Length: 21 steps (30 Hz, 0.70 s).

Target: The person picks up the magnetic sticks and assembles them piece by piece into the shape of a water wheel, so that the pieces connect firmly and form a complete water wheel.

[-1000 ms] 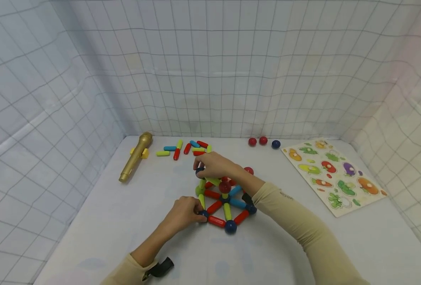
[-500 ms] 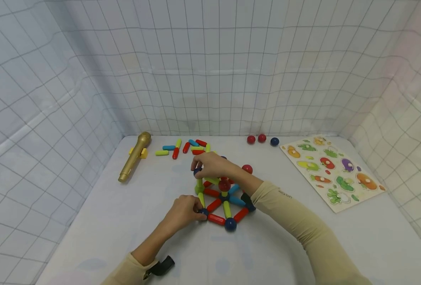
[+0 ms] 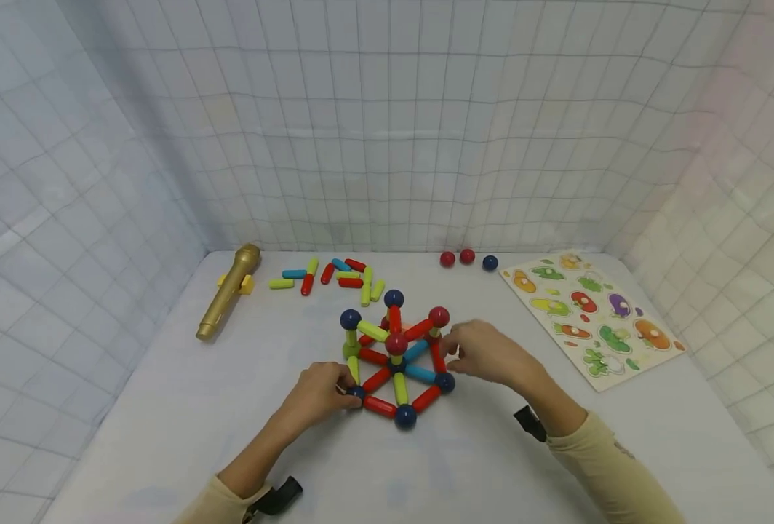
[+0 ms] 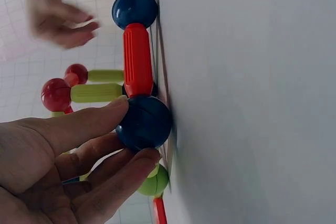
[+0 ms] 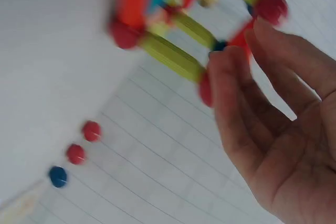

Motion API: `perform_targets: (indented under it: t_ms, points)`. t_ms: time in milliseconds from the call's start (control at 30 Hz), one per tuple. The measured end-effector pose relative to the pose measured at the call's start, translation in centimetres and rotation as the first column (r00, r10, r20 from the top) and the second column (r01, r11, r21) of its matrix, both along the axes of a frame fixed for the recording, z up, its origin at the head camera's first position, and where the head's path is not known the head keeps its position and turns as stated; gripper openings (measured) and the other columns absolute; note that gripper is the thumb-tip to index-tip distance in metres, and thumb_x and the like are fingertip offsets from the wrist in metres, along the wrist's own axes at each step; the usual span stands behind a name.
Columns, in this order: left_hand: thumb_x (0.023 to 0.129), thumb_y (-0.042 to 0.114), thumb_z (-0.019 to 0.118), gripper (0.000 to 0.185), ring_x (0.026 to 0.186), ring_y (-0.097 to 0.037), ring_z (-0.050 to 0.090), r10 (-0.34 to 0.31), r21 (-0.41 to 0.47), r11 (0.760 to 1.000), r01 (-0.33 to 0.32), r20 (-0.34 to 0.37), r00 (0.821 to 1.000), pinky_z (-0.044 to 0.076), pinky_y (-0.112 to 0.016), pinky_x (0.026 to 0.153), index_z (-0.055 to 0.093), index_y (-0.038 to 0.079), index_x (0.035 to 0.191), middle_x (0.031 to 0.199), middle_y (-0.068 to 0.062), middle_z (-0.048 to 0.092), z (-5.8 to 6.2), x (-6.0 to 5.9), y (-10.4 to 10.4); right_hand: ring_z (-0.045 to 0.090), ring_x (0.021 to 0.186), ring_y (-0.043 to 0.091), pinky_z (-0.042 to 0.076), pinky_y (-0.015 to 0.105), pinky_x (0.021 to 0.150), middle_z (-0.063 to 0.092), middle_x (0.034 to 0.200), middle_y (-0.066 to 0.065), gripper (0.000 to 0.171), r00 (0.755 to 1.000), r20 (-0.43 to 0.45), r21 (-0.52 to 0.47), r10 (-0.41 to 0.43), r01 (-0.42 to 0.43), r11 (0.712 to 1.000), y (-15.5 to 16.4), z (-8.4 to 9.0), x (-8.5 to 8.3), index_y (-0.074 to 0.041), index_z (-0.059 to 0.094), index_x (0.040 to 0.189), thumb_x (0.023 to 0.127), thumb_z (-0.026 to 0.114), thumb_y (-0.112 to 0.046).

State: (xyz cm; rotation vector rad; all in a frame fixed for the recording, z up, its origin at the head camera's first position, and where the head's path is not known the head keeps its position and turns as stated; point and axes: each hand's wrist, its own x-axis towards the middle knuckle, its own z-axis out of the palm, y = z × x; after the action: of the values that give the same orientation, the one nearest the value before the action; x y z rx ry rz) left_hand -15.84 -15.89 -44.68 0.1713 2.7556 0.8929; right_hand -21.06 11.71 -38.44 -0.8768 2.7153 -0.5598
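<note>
The toy frame of bright plastic sticks and balls (image 3: 396, 356) stands in the middle of the white surface (image 3: 164, 407). The building step looks to be in hand. The left hand (image 3: 318, 397) pinches the dark blue ball (image 4: 144, 123) at the frame's near left corner. The right hand (image 3: 485, 353) is loose and holds nothing, just beside the frame's right side. Next it likely needs another piece from the loose coloured sticks (image 3: 328, 276) near the far edge.

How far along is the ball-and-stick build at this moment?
Done: a flat hexagon base and several risers stand in the colourful ball-and-stick structure. In hand: the left hand pinches a dark blue corner ball; the right hand hovers open beside it. Left: loose coloured sticks and three spare balls.
</note>
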Motion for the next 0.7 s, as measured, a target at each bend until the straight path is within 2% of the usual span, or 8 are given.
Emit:
perform_targets:
  t_ms: [133,267,467,600,700]
  points:
    - [0.074,0.012,0.083,0.019,0.075,-0.011,0.058,0.024,-0.022,0.999,-0.024,-0.005,1.0,0.053,-0.026,0.067,0.072,0.007,0.089,0.083,0.0,0.07,0.4,-0.4,-0.8,0.064,0.09,0.018,0.058,0.029,0.078,0.069,0.1,0.004,0.022,0.995,0.03,0.054,0.09,-0.092,0.994,0.2,-3.0,1.2,-0.01,0.076,0.101,0.079,0.079,-0.01]
    - [0.075,0.013,0.083,0.019,0.076,-0.012,0.058,0.018,-0.015,1.0,-0.018,0.028,0.999,0.051,-0.025,0.066,0.073,0.008,0.091,0.084,0.0,0.069,0.4,-1.3,-1.3,0.06,0.084,0.013,0.057,0.026,0.077,0.065,0.093,0.001,0.015,0.992,-0.034,0.05,0.124,-0.123,0.991,-0.3,-4.6,2.3,-0.011,0.077,0.093,0.078,0.081,-0.01]
    - [0.077,0.013,0.081,0.022,0.08,-0.012,0.061,-0.014,0.018,1.0,0.013,0.048,0.999,0.054,-0.028,0.071,0.074,0.009,0.098,0.091,-0.001,0.071,0.1,-3.7,-1.6,0.054,0.068,0.007,0.054,0.021,0.067,0.063,0.082,-0.002,0.012,0.973,-0.2,0.115,0.113,-0.091,0.989,-1.0,-5.3,3.7,-0.014,0.078,0.089,0.078,0.081,-0.012]
    - [0.08,0.014,0.079,0.022,0.085,-0.012,0.064,-0.082,0.066,0.995,0.076,0.095,0.992,0.055,-0.029,0.076,0.075,0.009,0.101,0.097,-0.001,0.072,0.0,-5.3,-2.4,0.051,0.064,0.006,0.054,0.019,0.065,0.062,0.078,-0.002,0.017,0.967,-0.217,0.154,0.134,-0.101,0.983,-1.5,-5.3,4.4,-0.014,0.078,0.092,0.076,0.083,-0.015]
    - [0.086,0.015,0.074,0.019,0.086,-0.014,0.064,-0.095,0.102,0.991,0.083,0.126,0.987,0.056,-0.03,0.077,0.075,0.007,0.103,0.098,-0.004,0.072,0.2,-6.8,-3.6,0.05,0.065,0.005,0.052,0.016,0.064,0.062,0.077,-0.002,0.018,0.963,-0.21,0.149,0.166,-0.136,0.979,-2.1,-5.2,4.6,-0.014,0.078,0.092,0.076,0.084,-0.018]
